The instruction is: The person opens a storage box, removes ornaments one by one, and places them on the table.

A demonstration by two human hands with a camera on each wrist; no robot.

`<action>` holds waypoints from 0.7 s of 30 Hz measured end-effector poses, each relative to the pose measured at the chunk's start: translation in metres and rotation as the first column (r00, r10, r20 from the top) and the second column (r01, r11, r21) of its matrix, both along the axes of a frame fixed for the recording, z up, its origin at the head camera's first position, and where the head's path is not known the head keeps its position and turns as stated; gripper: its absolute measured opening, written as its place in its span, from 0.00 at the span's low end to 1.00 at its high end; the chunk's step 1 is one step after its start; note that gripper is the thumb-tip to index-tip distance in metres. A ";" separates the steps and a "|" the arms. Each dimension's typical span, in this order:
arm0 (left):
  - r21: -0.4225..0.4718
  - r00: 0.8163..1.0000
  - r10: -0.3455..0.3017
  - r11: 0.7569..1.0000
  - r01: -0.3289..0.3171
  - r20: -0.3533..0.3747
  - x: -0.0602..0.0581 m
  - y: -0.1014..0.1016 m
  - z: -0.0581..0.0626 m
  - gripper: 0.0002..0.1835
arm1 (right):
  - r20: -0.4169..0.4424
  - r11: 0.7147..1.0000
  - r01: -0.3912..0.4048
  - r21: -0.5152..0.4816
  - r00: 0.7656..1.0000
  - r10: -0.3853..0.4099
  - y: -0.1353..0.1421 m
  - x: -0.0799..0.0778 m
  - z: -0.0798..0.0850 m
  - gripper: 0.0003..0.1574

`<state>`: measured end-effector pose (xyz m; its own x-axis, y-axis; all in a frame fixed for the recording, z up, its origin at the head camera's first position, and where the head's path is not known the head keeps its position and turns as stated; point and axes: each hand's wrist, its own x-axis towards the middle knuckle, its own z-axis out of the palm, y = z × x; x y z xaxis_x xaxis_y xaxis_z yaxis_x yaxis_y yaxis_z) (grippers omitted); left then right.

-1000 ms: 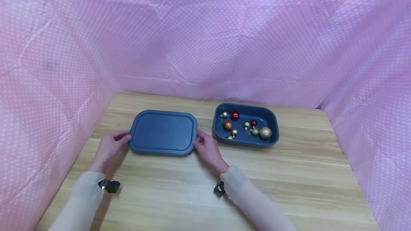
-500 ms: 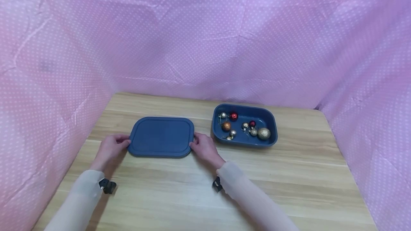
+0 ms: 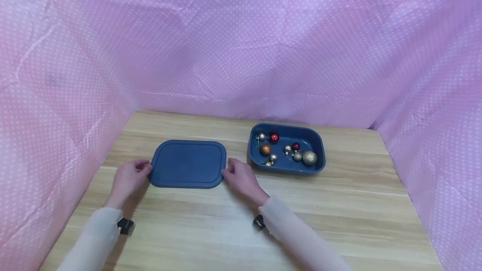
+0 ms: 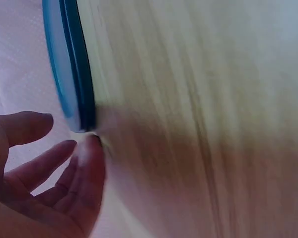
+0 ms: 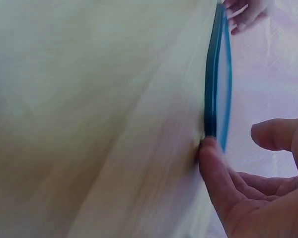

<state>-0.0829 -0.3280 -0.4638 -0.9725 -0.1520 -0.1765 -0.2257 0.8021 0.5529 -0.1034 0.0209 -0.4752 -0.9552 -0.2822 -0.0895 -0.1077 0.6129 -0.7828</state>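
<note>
A dark blue rounded-rectangular lid (image 3: 187, 164) lies flat on the wooden table. At its left end is my left hand (image 3: 128, 180), fingertips right at the edge; in the left wrist view the lid (image 4: 72, 64) stays outside the gap between the spread fingers. My right hand (image 3: 244, 179) is at the opposite end, loosely bent. One fingertip (image 5: 208, 146) meets the end of the lid in the right wrist view, while another digit stands off. To the right sits a matching blue box (image 3: 320, 147), uncovered, with several small bauble ornaments inside, among them a gold glitter ball (image 3: 310, 158).
Light wood table (image 3: 211, 229) spreads in front of the lid and box. Pink polka-dot cloth (image 3: 241, 45) hangs behind and along both sides. Dark wrist-worn devices (image 3: 125, 226) sit at the cuffs.
The lid has come down and slightly toward me onto the table, both hands moving with it. The fingers have loosened at its ends. The box and ornaments stay put.
</note>
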 end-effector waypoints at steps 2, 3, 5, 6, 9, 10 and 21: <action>-0.032 0.999 -0.018 0.999 0.016 -0.051 0.008 0.008 0.003 0.26 | 0.000 0.999 -0.025 -0.044 1.000 0.025 0.008 0.010 0.005 0.29; -0.053 0.996 -0.032 0.998 0.027 -0.087 0.013 0.013 0.005 0.27 | -0.002 0.997 -0.040 -0.062 0.999 0.040 0.013 0.015 0.007 0.31; -0.096 0.981 -0.059 0.995 0.042 -0.185 0.021 0.025 0.006 0.29 | -0.004 0.993 -0.067 -0.096 0.998 0.067 0.022 0.025 0.012 0.29; -0.111 0.968 -0.072 0.993 0.046 -0.241 0.024 0.032 0.007 0.29 | -0.008 0.990 -0.081 -0.114 0.997 0.080 0.027 0.029 0.014 0.29; -0.138 0.917 -0.117 0.988 0.068 -0.382 0.031 0.056 0.010 0.30 | -0.045 0.984 -0.109 -0.144 0.994 0.103 0.040 0.037 0.021 0.27; -0.137 0.902 -0.132 0.987 0.081 -0.412 0.031 0.063 0.011 0.30 | -0.067 0.983 -0.113 -0.146 0.992 0.104 0.045 0.038 0.024 0.26; -0.188 0.834 -0.267 0.962 0.199 -0.482 0.025 0.128 0.026 0.36 | -0.405 0.994 -0.099 -0.036 0.911 0.076 0.100 0.042 0.037 0.26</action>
<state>-0.0582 -0.1996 -0.4383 -0.9323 0.1027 0.3468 0.2556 0.8654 0.4309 -0.0617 0.1209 -0.4378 -0.8781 -0.3595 0.3157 -0.4722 0.5440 -0.6937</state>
